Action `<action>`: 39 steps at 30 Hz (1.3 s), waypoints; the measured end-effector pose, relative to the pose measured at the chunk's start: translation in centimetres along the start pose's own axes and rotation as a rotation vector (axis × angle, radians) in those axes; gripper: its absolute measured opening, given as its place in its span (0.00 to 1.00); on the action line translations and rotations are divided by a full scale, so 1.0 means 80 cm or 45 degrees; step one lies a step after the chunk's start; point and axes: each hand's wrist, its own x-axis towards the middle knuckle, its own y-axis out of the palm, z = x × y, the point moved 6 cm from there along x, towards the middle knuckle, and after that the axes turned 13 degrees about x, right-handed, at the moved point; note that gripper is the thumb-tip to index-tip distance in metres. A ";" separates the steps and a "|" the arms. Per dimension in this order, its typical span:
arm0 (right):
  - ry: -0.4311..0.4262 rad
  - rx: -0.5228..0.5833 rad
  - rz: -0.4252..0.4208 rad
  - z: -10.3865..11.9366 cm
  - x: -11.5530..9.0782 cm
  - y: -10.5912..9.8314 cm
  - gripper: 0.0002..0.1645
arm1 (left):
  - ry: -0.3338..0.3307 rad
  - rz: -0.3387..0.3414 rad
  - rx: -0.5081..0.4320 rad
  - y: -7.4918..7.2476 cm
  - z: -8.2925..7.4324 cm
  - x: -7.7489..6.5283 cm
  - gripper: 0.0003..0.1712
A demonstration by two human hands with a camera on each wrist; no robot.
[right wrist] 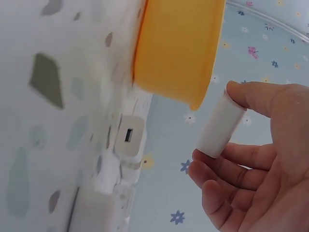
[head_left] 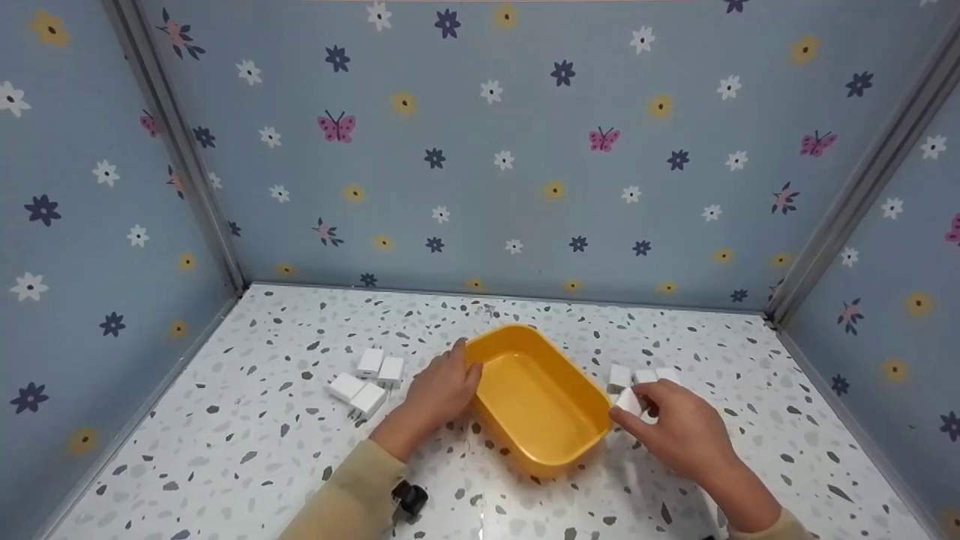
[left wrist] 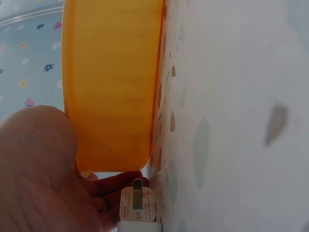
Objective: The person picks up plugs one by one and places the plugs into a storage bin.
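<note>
A yellow plastic bin sits on the speckled tabletop, with nothing visible inside. My left hand grips its left rim, thumb at the edge and fingers along the outer wall. Between thumb and fingertips, my right hand pinches a white USB charger just off the bin's right wall, above the table. Behind that hand, more white chargers stand in a cluster; one of them shows its USB port in the right wrist view. Left of my left hand lie several chargers, one with its prongs showing.
Flower-patterned panels enclose the table at the back and both sides, joined by grey metal corner posts. The white speckled tabletop reaches to these panels. A small black object is beside my left sleeve.
</note>
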 end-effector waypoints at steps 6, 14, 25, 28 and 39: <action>0.012 -0.010 0.028 0.020 0.008 0.006 0.22 | -0.002 0.001 0.014 0.001 -0.002 0.001 0.41; 0.016 -0.024 0.085 0.041 0.021 0.019 0.23 | 0.000 0.002 0.021 0.001 0.000 0.002 0.40; 0.041 -0.105 0.203 0.066 0.038 0.043 0.29 | 0.007 -0.003 0.023 0.004 -0.001 0.004 0.40; 0.050 -0.125 0.250 0.073 0.043 0.051 0.26 | 0.010 -0.006 0.033 0.005 -0.001 0.004 0.40; 0.021 -0.123 0.353 0.094 0.067 0.064 0.25 | 0.003 -0.010 0.035 0.003 0.003 0.003 0.40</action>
